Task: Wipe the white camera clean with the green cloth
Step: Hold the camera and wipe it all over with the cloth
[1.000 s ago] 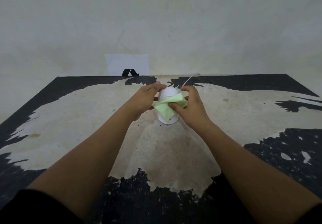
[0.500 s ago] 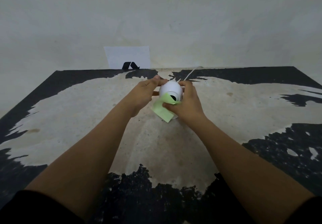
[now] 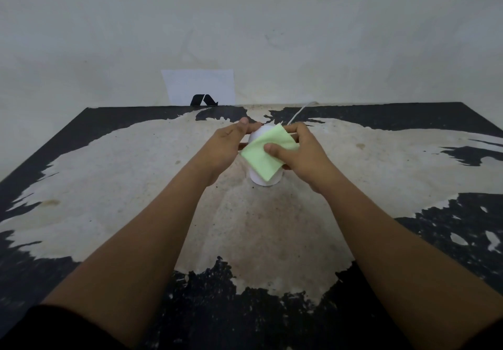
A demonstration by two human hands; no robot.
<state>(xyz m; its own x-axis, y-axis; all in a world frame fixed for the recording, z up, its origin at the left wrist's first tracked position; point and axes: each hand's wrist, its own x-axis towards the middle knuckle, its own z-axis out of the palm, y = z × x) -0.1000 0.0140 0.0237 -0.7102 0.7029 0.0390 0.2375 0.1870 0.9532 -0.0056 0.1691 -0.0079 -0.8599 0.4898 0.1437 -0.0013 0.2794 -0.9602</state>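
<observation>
you are facing a pale, blotchy wall [image 3: 272, 22] that fills the upper half of the view. below it lies the table [image 3: 136, 186], its black coating worn away to a wide beige patch in the middle. a white sheet of paper [image 3: 198, 85] with a black mark leans against the wall at the table's far edge. both of your forearms reach forward from dark sleeves and meet near the table's centre. your left hand [image 3: 228, 142] curls around the left side of the white camera [image 3: 258, 134], thumb laid over its rounded top, steadying it. your right hand [image 3: 302, 153] presses the green cloth [image 3: 268, 153] against the camera's front, thumb on the cloth's face and fingers wrapped behind on the right side. the cloth covers most of the camera, so only the dome's upper left and the round base on the table show. a thin white cable [image 3: 299, 111] runs from behind the camera toward the table's back edge.
</observation>
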